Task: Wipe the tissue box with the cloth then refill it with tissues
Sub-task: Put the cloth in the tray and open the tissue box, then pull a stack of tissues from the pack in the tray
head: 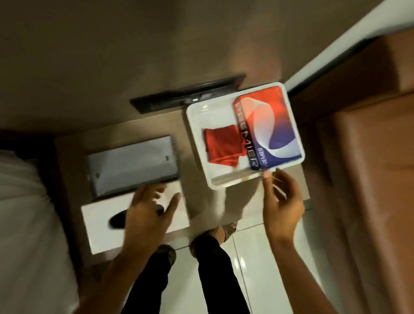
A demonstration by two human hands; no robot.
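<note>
Both grips are spread: the left hand [151,209] hovers over the near white tissue box [98,225], fingers splayed across its dark slot; the right hand [282,203] touches the near edge of the white tray [195,123] with a fingertip, holding nothing. One tray carries one red cloth [222,145] and one red-and-blue tissue pack [269,126]. One grey lid [129,163] lies far of the box. All rest on a small wooden table [67,174], a white bed [16,219] left, tiled floor [267,266] near.
</note>
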